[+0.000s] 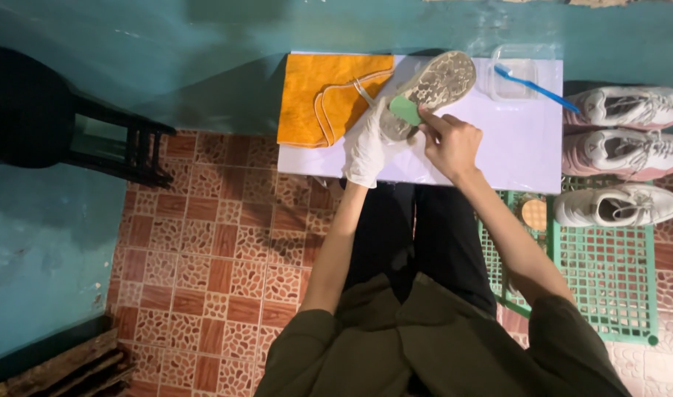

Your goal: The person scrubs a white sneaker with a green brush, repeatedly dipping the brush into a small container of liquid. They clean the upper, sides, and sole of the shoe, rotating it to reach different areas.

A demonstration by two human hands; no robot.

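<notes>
A: Floor (204, 272) entry: brown patterned tiles, teal wall along the left and top. What stands at the left edge?

B: Item one, black stool (49, 117), well apart from the work. Open tiles lie between it and the white board (513, 147).

A: On the board, from the left?

B: Orange cloth (329, 95), covering the board's left end up to its edges. Beside it, left hand (366, 151) in a white glove, closed around the shoe (428, 88), which is turned sole up. Right hand (450, 143), bare, pinches a green sponge (405, 110) against the sole.

A: Further right?

B: Bare board, then a clear tub (511, 73) at the far edge with a blue toothbrush (538, 88) across it. Past the right edge, three pale sneakers (623, 147), the nearest on a green grid mat (608, 279).
</notes>
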